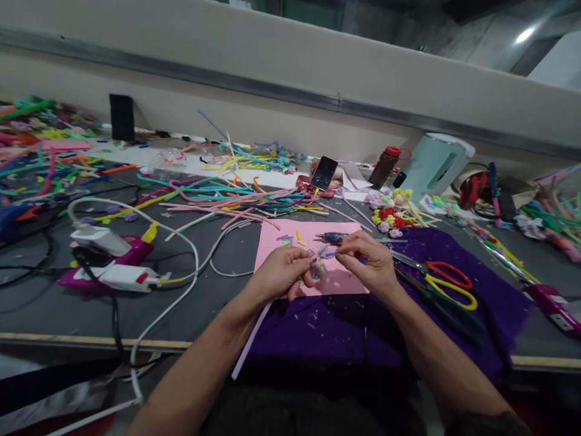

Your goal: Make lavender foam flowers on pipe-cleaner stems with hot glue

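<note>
1. Left hand [282, 272] was pinched on a lilac pipe cleaner [252, 332]; its long tail ran down from under the hand, past the wrist, toward the table edge.
2. Right hand [365, 261] was pinched on the same pipe cleaner's worked end, a small lilac twist [323, 252] sitting between the two sets of fingertips. Exact shape of the twist too small to tell.
3. Both hands sat over one pink sheet [295, 236], which lay on one purple felt cloth [454, 290] spreading under and right of the right hand.
4. Count: two scissors just right of the right hand, one red-and-yellow handled [447, 281], one dark-handled [436, 300]. One blue-handled tool [334, 237] just beyond the fingertips.
5. Two glue guns [109, 260] well left of the left hand, white cable [181, 242] looping between them and the pink sheet.
6. Beyond the hands: loose pile of coloured pipe cleaners [236, 197], cluster of small finished flowers [390, 212], one phone [324, 172], one bottle [385, 166]. Nothing blocked the hands.
</note>
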`<state>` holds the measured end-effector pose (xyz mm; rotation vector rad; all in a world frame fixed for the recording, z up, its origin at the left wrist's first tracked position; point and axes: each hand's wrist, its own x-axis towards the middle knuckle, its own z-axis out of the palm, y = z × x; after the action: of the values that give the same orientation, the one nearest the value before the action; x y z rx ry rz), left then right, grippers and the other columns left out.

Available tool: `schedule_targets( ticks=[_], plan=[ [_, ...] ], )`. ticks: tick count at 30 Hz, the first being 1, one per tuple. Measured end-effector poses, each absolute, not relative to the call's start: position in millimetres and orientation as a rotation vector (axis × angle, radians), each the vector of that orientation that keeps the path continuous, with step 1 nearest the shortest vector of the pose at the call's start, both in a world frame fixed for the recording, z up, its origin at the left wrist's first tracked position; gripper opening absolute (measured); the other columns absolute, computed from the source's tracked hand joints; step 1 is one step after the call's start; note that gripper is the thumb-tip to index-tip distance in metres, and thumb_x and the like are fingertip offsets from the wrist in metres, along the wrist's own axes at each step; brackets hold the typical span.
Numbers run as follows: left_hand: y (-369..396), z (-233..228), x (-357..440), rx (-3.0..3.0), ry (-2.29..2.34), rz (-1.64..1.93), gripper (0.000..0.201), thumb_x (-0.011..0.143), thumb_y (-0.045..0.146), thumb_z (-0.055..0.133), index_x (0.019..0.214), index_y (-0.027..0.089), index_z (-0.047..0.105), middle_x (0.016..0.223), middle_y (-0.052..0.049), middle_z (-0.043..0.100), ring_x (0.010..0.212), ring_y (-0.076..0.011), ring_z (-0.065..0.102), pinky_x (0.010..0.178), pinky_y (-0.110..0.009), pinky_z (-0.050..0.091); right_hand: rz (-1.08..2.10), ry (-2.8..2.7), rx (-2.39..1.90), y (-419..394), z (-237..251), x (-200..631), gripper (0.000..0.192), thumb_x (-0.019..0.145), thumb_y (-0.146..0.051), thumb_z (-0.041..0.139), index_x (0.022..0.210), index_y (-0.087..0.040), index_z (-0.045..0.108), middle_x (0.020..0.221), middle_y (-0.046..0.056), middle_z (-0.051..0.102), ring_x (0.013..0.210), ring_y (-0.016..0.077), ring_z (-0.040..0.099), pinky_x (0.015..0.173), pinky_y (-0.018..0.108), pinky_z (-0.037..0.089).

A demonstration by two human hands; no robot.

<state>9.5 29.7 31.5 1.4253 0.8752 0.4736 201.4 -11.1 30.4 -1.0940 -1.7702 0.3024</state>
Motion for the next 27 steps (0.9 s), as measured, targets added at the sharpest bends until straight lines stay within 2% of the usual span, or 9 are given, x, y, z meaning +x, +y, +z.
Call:
schedule_targets(
  ticks=[6, 14, 27],
  plan=[
    [30, 26, 11, 1.462, 0.851, 0.417, 0.025, 0.079, 0.035, 0.049, 0.081, 0.013, 0.058, 0.051, 0.001, 0.061, 0.023, -0.0045, 0.04, 0.027, -0.016, 0.022, 0.338, -1.876, -1.111, -10, 28, 204, 0.005, 0.075, -0.018, 0.06, 0.076, -0.019, 0.065, 0.078, 0.002, 0.055, 0.062, 0.0103, 0.052, 0.051, 0.022, 0.041],
    [29, 23, 10, 1.523, 0.845, 0.385, 0.026, 0.081, 0.034, 0.042, 0.073, 0.013, 0.056, 0.051, -0.001, 0.061, 0.024, -0.0047, 0.04, 0.026, -0.016, 0.021, 0.23, -1.934, -1.134, -7, 22, 205, 0.008, 0.076, -0.018, 0.059, 0.08, -0.021, 0.065, 0.08, 0.003, 0.057, 0.072, 0.0131, 0.055, 0.056, 0.023, 0.042],
    [29, 22, 9, 1.513, 0.829, 0.422, 0.028, 0.08, 0.035, 0.045, 0.067, 0.014, 0.058, 0.048, -0.001, 0.06, 0.023, -0.005, 0.04, 0.027, -0.017, 0.02, 0.201, -2.01, -1.129, -6, 24, 208, 0.008, 0.076, -0.016, 0.058, 0.079, -0.021, 0.064, 0.083, 0.004, 0.059, 0.075, 0.0142, 0.057, 0.064, 0.026, 0.045]
  ],
)
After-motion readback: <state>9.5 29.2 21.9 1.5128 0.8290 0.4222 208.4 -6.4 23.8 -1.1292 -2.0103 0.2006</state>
